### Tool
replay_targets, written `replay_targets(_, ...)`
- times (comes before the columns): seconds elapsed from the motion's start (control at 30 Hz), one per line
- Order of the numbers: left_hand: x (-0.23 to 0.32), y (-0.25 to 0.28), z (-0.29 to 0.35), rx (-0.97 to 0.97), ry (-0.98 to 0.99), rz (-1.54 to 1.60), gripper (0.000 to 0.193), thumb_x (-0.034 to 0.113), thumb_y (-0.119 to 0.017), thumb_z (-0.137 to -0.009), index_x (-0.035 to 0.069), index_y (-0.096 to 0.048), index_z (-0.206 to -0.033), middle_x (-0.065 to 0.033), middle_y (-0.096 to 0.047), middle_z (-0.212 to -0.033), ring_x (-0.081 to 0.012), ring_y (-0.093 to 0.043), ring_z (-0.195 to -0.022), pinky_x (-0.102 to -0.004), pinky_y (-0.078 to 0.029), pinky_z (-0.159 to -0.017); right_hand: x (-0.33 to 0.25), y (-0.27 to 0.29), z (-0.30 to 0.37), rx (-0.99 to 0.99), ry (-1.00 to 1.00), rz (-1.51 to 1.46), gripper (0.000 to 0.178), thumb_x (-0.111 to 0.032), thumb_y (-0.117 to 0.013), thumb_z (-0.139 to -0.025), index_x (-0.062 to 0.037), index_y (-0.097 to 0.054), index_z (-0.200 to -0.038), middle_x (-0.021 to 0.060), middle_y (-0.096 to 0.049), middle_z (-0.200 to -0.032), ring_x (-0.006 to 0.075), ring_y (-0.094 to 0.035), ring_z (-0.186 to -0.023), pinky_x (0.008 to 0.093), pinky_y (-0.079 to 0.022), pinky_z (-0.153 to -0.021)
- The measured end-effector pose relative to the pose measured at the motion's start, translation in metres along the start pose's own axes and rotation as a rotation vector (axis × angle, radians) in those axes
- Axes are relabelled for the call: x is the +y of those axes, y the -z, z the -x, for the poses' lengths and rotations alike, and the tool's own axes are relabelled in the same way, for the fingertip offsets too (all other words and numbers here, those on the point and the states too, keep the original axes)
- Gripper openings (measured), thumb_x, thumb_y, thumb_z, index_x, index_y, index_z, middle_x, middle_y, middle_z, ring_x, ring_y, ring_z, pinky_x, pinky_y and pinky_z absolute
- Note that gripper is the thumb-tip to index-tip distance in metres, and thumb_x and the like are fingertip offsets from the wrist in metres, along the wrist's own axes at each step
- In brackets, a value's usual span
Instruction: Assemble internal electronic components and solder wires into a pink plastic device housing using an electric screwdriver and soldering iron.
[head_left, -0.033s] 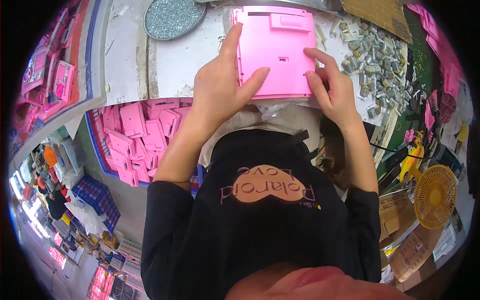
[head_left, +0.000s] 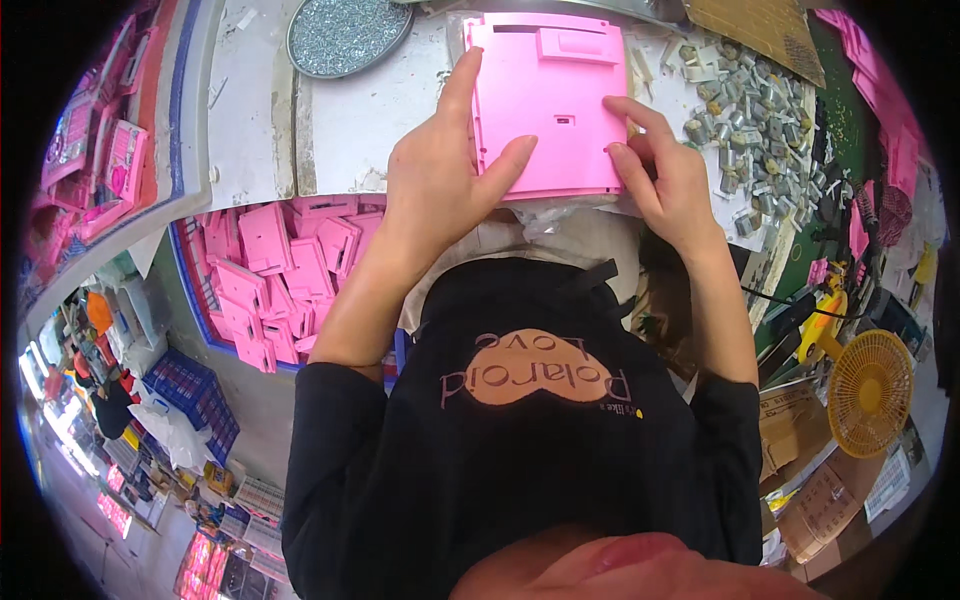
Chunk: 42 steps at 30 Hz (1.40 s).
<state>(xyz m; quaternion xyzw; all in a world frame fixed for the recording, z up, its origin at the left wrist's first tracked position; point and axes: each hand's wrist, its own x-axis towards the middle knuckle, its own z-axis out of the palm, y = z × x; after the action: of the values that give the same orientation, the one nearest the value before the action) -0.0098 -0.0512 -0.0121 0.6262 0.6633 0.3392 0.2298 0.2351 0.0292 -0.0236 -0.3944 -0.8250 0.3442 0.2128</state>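
A square pink plastic housing (head_left: 560, 95) lies on the white worktop in front of me. It has a raised block near its far edge and a small slot in the middle. My left hand (head_left: 440, 165) grips its left side, index finger along the edge and thumb flat on the top face. On the right side, my right hand (head_left: 668, 180) holds the edge between thumb and fingers; some of those fingers are hidden. Clear plastic film (head_left: 545, 218) shows under the near edge.
Many small metal motors (head_left: 745, 130) are heaped right of the housing. A round tray (head_left: 350, 35) of tiny metal parts stands at the far left. Below the worktop, a blue crate holds pink plastic parts (head_left: 265, 240). A yellow fan (head_left: 870, 392) stands at the right, near cardboard boxes (head_left: 825, 505).
The housing has shifted very slightly left; both hands keep their grip on it.
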Motion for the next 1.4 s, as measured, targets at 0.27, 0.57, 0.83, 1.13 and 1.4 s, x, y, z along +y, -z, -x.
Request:
replay_targets(0.27, -0.009, -0.010, 0.020, -0.022, 0.162, 0.013, 0.074, 0.041, -0.072, -0.093, -0.004, -0.046, -0.146, -0.0198, -0.071, -0.081, -0.0383, -0.072, -0.075, -0.0442, -0.055, -0.066, -0.011, 0.002, 0.002, -0.048, 0.013, 0.262, 0.046, -0.027, -0.066, -0.099, -0.0284, -0.061, -0.144, 0.0169, -0.064, -0.064, 0.0350, -0.066, -0.059, 0.0437, -0.053, -0.057)
replay_targets(0.57, -0.041, 0.031, 0.004, -0.091, 0.123, 0.171, 0.044, 0.028, -0.071, -0.095, 0.005, -0.064, -0.132, -0.0107, -0.056, -0.065, -0.0217, -0.057, -0.061, -0.0355, -0.048, -0.060, -0.050, 0.039, -0.031, -0.367, 0.060, 0.661, 0.040, -0.033, -0.064, -0.097, -0.0252, -0.066, -0.136, 0.0164, -0.068, -0.068, 0.0367, -0.069, -0.068, 0.0488, -0.055, -0.066)
replay_targets(0.83, -0.102, 0.077, -0.063, 0.233, 0.079, -0.632, 0.016, 0.017, -0.071, -0.082, 0.001, -0.074, -0.084, -0.0205, -0.067, -0.098, -0.0392, -0.062, -0.100, -0.0516, -0.048, -0.091, -0.109, 0.035, -0.127, -0.612, 0.364, 0.800, 0.020, -0.026, -0.071, -0.086, -0.0080, -0.078, -0.090, 0.0152, -0.070, -0.078, 0.0357, -0.069, -0.078, 0.0461, -0.054, -0.073)
replay_targets(1.13, -0.138, 0.066, -0.079, 0.375, 0.022, -0.561, 0.023, 0.022, -0.069, -0.089, 0.000, -0.069, -0.085, -0.0208, -0.067, -0.092, -0.0393, -0.063, -0.092, -0.0526, -0.047, -0.083, -0.074, -0.122, -0.259, -0.059, 0.750, 0.751, 0.018, -0.021, -0.067, -0.080, -0.0061, -0.077, -0.083, 0.0125, -0.071, -0.098, 0.0324, -0.059, -0.108, 0.0418, -0.050, -0.093)
replay_targets(1.4, -0.136, 0.075, -0.086, 0.423, -0.070, -0.581, 0.032, 0.026, -0.068, -0.090, -0.001, -0.065, -0.074, -0.0213, -0.063, -0.079, -0.0422, -0.061, -0.080, -0.0543, -0.045, -0.074, -0.084, -0.092, -0.272, 0.034, 0.619, 0.566, 0.020, -0.018, -0.066, -0.084, -0.0010, -0.073, -0.080, 0.0167, -0.071, -0.082, 0.0358, -0.065, -0.085, 0.0459, -0.054, -0.079)
